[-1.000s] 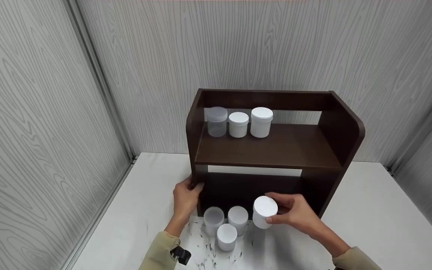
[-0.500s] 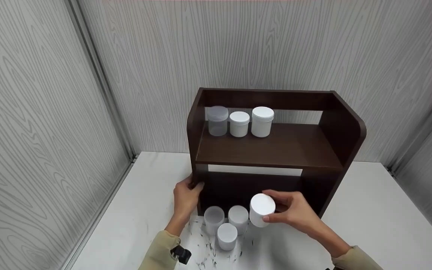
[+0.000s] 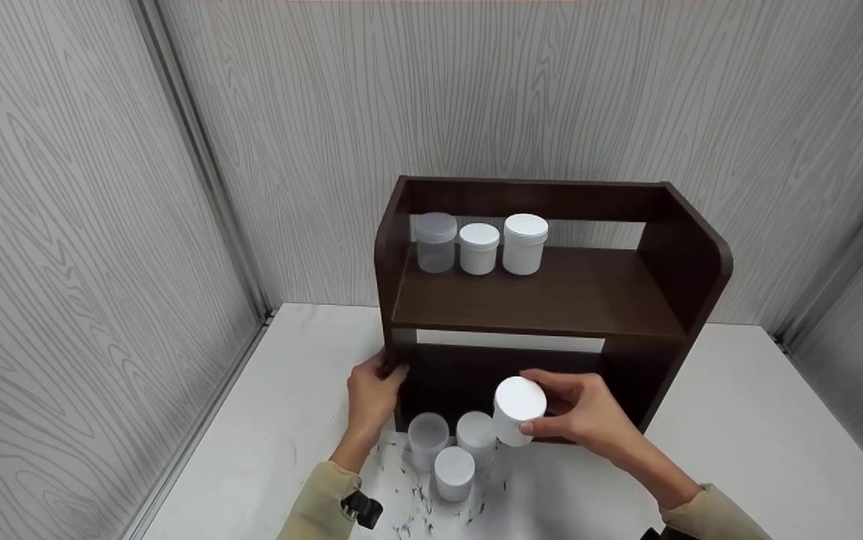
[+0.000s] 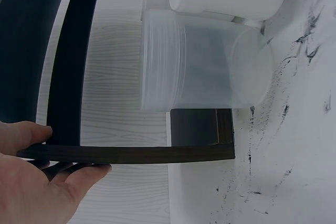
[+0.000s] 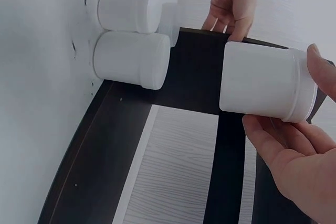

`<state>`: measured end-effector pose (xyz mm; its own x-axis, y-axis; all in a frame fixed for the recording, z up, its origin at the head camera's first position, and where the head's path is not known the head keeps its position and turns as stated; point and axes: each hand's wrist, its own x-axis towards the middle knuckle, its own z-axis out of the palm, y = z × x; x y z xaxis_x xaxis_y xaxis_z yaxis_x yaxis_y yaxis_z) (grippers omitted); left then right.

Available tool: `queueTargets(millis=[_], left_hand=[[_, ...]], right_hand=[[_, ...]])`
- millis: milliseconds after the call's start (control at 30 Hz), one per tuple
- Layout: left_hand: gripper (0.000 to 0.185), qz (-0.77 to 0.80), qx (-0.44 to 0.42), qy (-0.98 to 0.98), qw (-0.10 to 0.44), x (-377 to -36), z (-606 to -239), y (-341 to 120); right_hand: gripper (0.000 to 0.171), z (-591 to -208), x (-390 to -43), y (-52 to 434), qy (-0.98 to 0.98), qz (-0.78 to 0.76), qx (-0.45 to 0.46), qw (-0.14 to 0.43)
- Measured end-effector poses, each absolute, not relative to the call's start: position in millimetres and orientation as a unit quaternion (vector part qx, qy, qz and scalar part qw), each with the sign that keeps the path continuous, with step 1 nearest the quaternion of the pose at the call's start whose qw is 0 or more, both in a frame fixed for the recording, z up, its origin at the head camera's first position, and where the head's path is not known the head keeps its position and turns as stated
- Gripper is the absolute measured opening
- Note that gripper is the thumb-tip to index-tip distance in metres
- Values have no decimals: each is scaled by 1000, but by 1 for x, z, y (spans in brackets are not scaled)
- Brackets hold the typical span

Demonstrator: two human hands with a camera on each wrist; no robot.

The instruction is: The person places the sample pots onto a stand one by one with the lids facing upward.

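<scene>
Right hand (image 3: pixel 588 420), low and right of the middle of the head frame, curled round a white jar (image 3: pixel 518 411), thumb under and fingers over. Jar lifted off the white surface (image 3: pixel 738 450), tipped so the round lid faces up and toward the camera, just in front of the dark lower opening of the brown shelf (image 3: pixel 551 300). Same jar at the right of the right wrist frame, lying sideways in the air, pinched between thumb and fingers (image 5: pixel 283 150). Left hand (image 3: pixel 371 394), left of the middle, holding the front left edge of the shelf, fingers wrapped round the thin brown side board. In the left wrist frame, at the lower left, thumb on one side of the board and fingers on the other. Three more jars standing on the surface between the two hands: a see-through jar (image 3: pixel 427 439), a white one (image 3: pixel 474 435) just beside it, and another white one (image 3: pixel 453 472) nearer the bottom edge. Small black marks (image 3: pixel 416 502) scattered on the surface round them. Up on the top board of the shelf, at its left end, three jars in a row: a see-through one (image 3: pixel 435 241), a short white one (image 3: pixel 478 248), a taller white one (image 3: pixel 525 244). Grey wood-pattern walls (image 3: pixel 86 225) behind and at both sides.
</scene>
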<state>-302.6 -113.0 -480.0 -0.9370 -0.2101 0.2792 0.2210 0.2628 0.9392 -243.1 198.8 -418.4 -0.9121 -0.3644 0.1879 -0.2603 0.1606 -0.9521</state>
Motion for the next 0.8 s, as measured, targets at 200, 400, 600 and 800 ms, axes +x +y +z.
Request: queueTargets(millis=[200,400,600,800], left_hand=[[44,-608,-3,-774,176,-303,-480,-114],[46,-611,-3,-773,170,-303,-480,-113],[47,-607,0,-778,163,-303,-479,-113],[46,-612,1,-774,162,-303,-480,-113]], right_hand=[[73,-409,-246,194,762,-612,-208,35],[74,-399,-247,190,766,-609,-204,34],[74,-386,-248,184,778,-596,-198,25],[73,-372,-251,177,780,-592,-202,17]])
